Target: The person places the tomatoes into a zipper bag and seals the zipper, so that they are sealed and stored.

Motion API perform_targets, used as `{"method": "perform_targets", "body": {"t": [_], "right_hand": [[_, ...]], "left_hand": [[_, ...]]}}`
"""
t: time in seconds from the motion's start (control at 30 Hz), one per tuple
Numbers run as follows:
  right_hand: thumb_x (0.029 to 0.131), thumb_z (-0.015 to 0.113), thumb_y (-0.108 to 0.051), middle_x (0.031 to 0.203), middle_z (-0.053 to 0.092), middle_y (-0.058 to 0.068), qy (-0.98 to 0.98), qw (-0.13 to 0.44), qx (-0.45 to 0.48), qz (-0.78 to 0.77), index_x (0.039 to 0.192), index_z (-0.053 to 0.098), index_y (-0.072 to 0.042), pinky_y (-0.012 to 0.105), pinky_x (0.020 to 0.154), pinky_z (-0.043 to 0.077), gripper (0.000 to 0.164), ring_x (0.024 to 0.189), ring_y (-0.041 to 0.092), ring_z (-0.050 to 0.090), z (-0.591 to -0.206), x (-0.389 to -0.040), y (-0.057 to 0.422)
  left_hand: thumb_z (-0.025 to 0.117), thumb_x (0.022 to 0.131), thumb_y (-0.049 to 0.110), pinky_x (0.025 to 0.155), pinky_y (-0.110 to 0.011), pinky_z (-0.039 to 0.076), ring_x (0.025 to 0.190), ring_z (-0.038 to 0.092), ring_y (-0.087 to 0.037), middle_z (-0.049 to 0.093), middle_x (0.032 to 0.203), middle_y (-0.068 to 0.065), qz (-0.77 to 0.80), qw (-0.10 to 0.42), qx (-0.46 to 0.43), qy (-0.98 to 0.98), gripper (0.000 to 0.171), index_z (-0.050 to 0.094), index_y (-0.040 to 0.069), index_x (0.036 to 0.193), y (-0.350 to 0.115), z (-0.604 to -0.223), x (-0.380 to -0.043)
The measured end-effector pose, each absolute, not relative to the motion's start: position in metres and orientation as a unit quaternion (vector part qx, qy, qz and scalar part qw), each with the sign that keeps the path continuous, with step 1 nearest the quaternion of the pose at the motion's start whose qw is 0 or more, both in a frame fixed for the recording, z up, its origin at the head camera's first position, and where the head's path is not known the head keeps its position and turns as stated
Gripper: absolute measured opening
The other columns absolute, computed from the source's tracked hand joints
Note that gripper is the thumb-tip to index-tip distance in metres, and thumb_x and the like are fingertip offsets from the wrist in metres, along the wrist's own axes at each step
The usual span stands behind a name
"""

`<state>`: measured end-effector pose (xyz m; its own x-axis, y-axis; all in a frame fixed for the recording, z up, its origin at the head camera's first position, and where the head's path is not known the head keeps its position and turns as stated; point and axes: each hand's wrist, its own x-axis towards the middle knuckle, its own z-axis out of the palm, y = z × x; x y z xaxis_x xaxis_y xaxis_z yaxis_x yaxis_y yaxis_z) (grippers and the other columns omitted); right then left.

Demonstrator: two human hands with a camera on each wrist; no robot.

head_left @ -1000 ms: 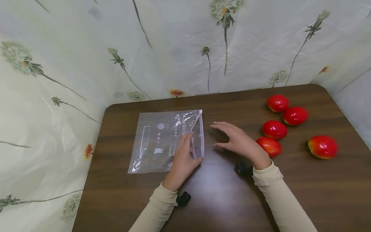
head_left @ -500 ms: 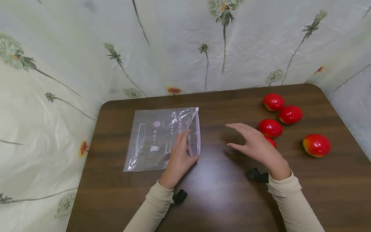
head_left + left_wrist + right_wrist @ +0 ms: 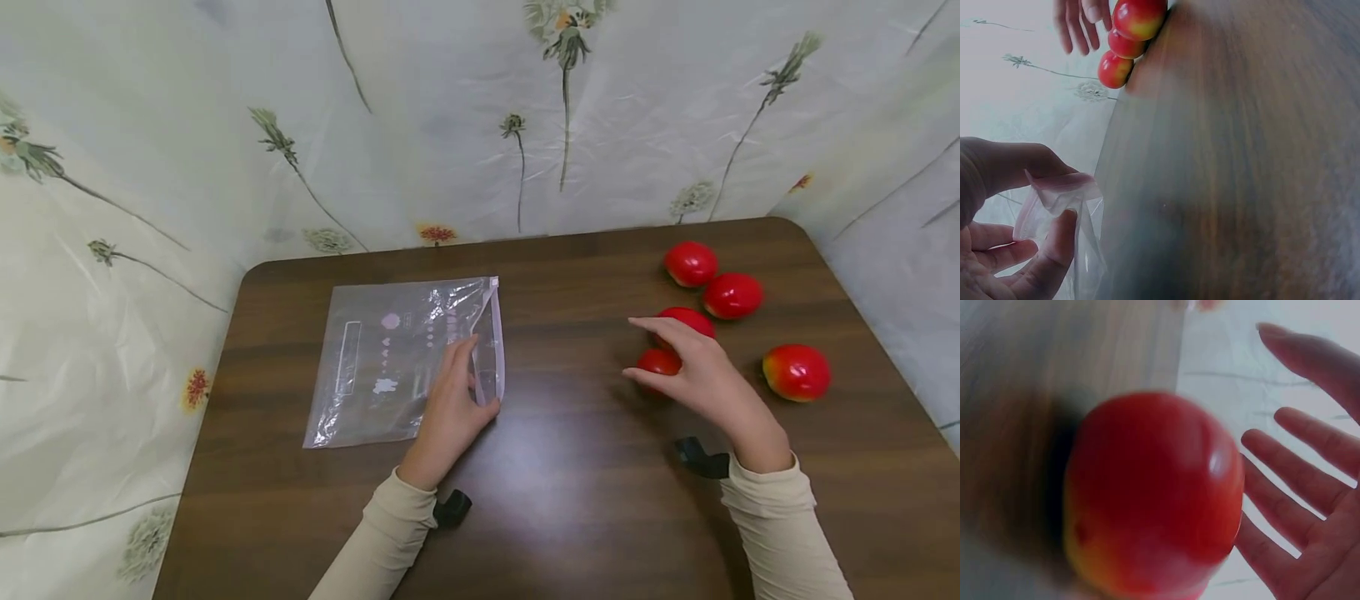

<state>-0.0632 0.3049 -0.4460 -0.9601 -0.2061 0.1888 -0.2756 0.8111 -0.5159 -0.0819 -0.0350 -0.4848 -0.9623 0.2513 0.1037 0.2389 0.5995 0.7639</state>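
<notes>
A clear plastic zip bag point(image 3: 365, 367) with pink-white print lies flat on the brown table. My left hand point(image 3: 452, 412) holds its right side by the pale zip edge, and the bag's mouth gapes a little. In the left wrist view the thin plastic point(image 3: 1060, 187) runs between the thumb and fingers. My right hand point(image 3: 708, 379) hovers with thumb and fingers spread above a glossy red fruit point(image 3: 660, 362), partly covering it and another red fruit point(image 3: 693, 318). A fruit with a yellow end point(image 3: 1154, 494) looms beside the right palm, apart from the fingers.
Two more red fruits point(image 3: 691, 264) point(image 3: 733, 296) sit toward the back right, and a red-yellow one point(image 3: 797, 372) lies to the right of my right hand. A flower-printed sheet point(image 3: 450, 125) hangs behind the table point(image 3: 570, 467).
My right hand has moved right, away from the bag and over the nearer fruits. My left hand stays at the bag's mouth. The head view has shifted slightly.
</notes>
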Motion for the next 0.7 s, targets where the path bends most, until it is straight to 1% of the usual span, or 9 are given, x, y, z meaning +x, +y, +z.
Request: {"method": "perform_targets", "body": {"t": [0.23,0.27,0.33,0.43,0.47,0.5,0.57,0.67,0.7], "right_hand": [[0.078,0.091,-0.024,0.139,0.064,0.013,-0.954,0.045,0.081,0.285,0.14,0.061,-0.011,0.06,0.098,0.051,0.069,0.124,0.033,0.059,-0.451,-0.053,0.322],[0.078,0.091,-0.025,0.138,0.065,0.013,-0.955,0.046,0.079,0.281,0.139,0.061,-0.011,0.057,0.098,0.052,0.069,0.124,0.033,0.06,-0.451,-0.051,0.324],[0.078,0.091,-0.027,0.137,0.065,0.014,-0.957,0.047,0.081,0.273,0.139,0.062,-0.011,0.043,0.098,0.056,0.07,0.121,0.033,0.061,-0.452,-0.048,0.329],[0.077,0.091,-0.028,0.135,0.067,0.015,-0.958,0.05,0.082,0.27,0.138,0.063,-0.01,0.038,0.093,0.058,0.069,0.114,0.033,0.065,-0.454,-0.044,0.334],[0.077,0.091,-0.028,0.134,0.067,0.016,-0.958,0.051,0.08,0.271,0.137,0.063,-0.01,0.039,0.092,0.058,0.069,0.112,0.033,0.067,-0.454,-0.043,0.335],[0.077,0.091,-0.028,0.134,0.067,0.017,-0.957,0.052,0.081,0.272,0.137,0.063,-0.009,0.042,0.091,0.058,0.068,0.11,0.034,0.067,-0.455,-0.042,0.337],[0.077,0.092,-0.027,0.133,0.068,0.018,-0.956,0.053,0.079,0.276,0.136,0.064,-0.008,0.054,0.09,0.054,0.068,0.108,0.037,0.069,-0.457,-0.04,0.338],[0.077,0.092,-0.027,0.132,0.068,0.019,-0.957,0.054,0.077,0.276,0.135,0.064,-0.009,0.055,0.089,0.054,0.066,0.107,0.038,0.07,-0.459,-0.038,0.34],[0.077,0.092,-0.027,0.131,0.068,0.019,-0.957,0.053,0.076,0.275,0.135,0.065,-0.009,0.049,0.089,0.058,0.066,0.107,0.038,0.07,-0.46,-0.038,0.341]], "left_hand": [[0.089,0.073,0.003,0.077,-0.029,0.054,0.091,0.062,-0.017,0.048,0.149,-0.011,0.424,0.003,0.14,0.895,0.094,0.042,0.005,0.154,-0.038,-0.485,-0.082],[0.089,0.073,0.003,0.076,-0.029,0.054,0.09,0.061,-0.017,0.049,0.148,-0.011,0.424,0.002,0.141,0.895,0.093,0.042,0.005,0.153,-0.038,-0.485,-0.082],[0.089,0.073,0.003,0.075,-0.029,0.054,0.09,0.061,-0.018,0.049,0.147,-0.011,0.424,0.001,0.143,0.894,0.093,0.042,0.005,0.153,-0.038,-0.485,-0.082],[0.089,0.072,0.002,0.075,-0.028,0.054,0.09,0.061,-0.018,0.049,0.147,-0.011,0.423,0.0,0.144,0.895,0.093,0.042,0.005,0.153,-0.038,-0.486,-0.082],[0.089,0.072,0.002,0.075,-0.028,0.054,0.09,0.061,-0.018,0.049,0.147,-0.011,0.422,-0.001,0.145,0.895,0.093,0.042,0.005,0.153,-0.037,-0.487,-0.083],[0.089,0.072,0.002,0.075,-0.028,0.054,0.09,0.061,-0.018,0.05,0.146,-0.011,0.422,-0.002,0.146,0.895,0.093,0.043,0.005,0.153,-0.037,-0.487,-0.083],[0.089,0.072,0.003,0.075,-0.029,0.054,0.089,0.061,-0.018,0.05,0.146,-0.011,0.42,-0.006,0.147,0.896,0.093,0.043,0.005,0.153,-0.037,-0.487,-0.083],[0.089,0.072,0.003,0.076,-0.029,0.054,0.089,0.062,-0.018,0.05,0.146,-0.011,0.418,-0.009,0.148,0.896,0.093,0.043,0.005,0.153,-0.037,-0.487,-0.083],[0.089,0.071,0.003,0.076,-0.03,0.054,0.089,0.063,-0.018,0.05,0.146,-0.011,0.418,-0.01,0.148,0.896,0.093,0.043,0.005,0.153,-0.037,-0.488,-0.083]]}}
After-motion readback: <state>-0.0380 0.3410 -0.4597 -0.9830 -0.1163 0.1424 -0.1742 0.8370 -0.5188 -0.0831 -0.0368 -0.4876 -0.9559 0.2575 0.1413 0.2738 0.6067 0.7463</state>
